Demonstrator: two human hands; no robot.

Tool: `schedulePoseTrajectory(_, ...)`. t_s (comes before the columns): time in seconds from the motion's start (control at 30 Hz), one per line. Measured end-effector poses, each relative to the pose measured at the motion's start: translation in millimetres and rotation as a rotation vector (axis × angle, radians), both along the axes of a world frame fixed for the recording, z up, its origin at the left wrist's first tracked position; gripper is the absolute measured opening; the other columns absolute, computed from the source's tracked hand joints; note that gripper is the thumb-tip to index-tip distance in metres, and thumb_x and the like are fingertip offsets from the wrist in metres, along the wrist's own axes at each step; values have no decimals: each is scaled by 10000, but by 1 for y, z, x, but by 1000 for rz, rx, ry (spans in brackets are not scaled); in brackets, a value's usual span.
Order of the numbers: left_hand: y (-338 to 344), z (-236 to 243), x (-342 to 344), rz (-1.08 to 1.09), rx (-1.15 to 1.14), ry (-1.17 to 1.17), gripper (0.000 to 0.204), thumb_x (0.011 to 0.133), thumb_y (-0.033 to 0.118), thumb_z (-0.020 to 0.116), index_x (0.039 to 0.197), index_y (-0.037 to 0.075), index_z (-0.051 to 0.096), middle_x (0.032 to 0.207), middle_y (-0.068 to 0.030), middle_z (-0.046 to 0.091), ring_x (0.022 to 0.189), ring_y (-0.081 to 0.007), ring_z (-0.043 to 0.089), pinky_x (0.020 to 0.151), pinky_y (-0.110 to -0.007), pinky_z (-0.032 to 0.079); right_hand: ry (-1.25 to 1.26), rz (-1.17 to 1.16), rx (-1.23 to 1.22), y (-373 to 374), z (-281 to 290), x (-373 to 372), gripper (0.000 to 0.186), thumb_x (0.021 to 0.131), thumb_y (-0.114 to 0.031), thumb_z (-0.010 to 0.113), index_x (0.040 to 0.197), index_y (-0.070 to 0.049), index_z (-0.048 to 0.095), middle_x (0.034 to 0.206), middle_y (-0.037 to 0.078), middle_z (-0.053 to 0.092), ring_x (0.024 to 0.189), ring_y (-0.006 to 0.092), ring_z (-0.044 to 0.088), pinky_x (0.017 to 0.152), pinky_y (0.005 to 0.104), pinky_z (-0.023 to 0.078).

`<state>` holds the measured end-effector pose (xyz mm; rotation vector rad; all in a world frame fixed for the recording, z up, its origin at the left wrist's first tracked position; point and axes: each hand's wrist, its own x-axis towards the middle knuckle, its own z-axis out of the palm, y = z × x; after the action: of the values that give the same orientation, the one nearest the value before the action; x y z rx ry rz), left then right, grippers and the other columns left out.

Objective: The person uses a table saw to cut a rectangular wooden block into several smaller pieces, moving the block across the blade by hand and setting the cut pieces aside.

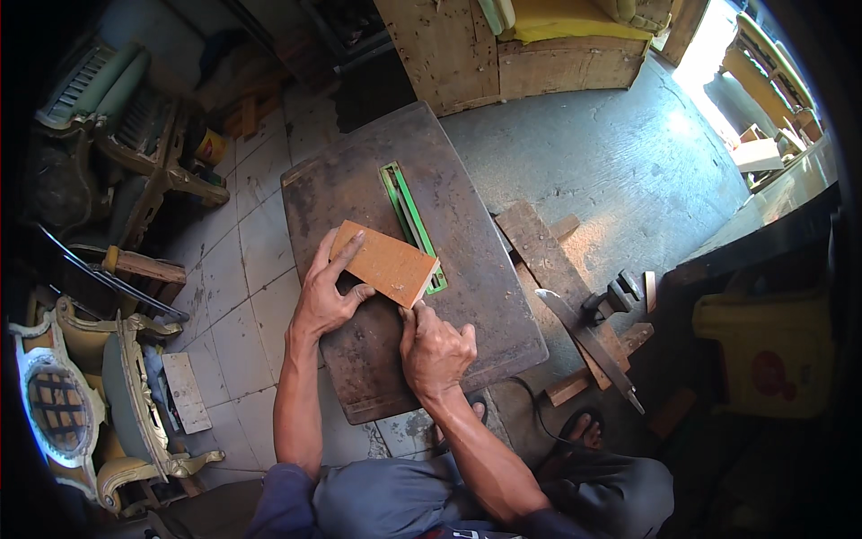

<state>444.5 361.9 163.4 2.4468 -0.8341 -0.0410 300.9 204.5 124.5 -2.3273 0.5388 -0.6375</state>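
Hands are working together on a flat rectangular wood block point(384, 263) that is lying on a dark, worn bench point(485, 296) set low on the floor. The left hand point(329, 292) is lying spread across the block's near-left end, its index finger stretching forward over the orange-brown top face and its thumb resting against the lower edge. The right hand point(435, 346) is sitting just behind the block's near-right corner, fingers curled in, with the thumb and fingertips pressing against the pale cut end of the block rather than wrapping around it. The block is lying flat and angled, its right end reaching up to a green slot plate point(409, 216) that is running lengthwise down the middle of the bench; the block's corner is covering part of that plate.

Both forearms are coming in from the lower edge, and the person's knees in dark blue-grey cloth are showing below the bench. A bare foot in a sandal point(584, 431) is resting on the concrete floor to the right, beside a black cable. Near it a long saw blade point(588, 346) is lying across wooden offcuts. To the left, carved chair frames point(99, 395) are standing on pale floor tiles, well apart from the bench. A wooden crate with yellow cushioning point(539, 45) is sitting at the far side.
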Motion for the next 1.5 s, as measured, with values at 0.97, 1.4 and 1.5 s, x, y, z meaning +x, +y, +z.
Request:
schedulePoseTrajectory(0.97,-1,3,4,0,18,-2,890,851,401,911,1624,187,527,1646,-320,420,1490,-486,484,1236,-491,414,-3,-31,-15,2,-1,5,163,977,-290,794,961,-137,742,632,53,688,533,224,657,616,395,396)
schedulePoseTrajectory(1.4,0,0,5,11,29,-2,889,848,392,911,1624,188,527,1651,-322,412,1491,-492,481,1240,-495,412,19,-31,1,4,-2,7,168,983,-284,785,937,-128,745,658,70,715,556,235,684,636,393,420)
schedulePoseTrajectory(1.5,-1,1,5,16,34,7,892,846,392,913,1623,187,528,1657,-322,407,1500,-494,469,1244,-496,407,14,-38,1,4,-1,8,166,984,-284,784,936,-131,744,651,68,714,553,235,685,640,393,432)
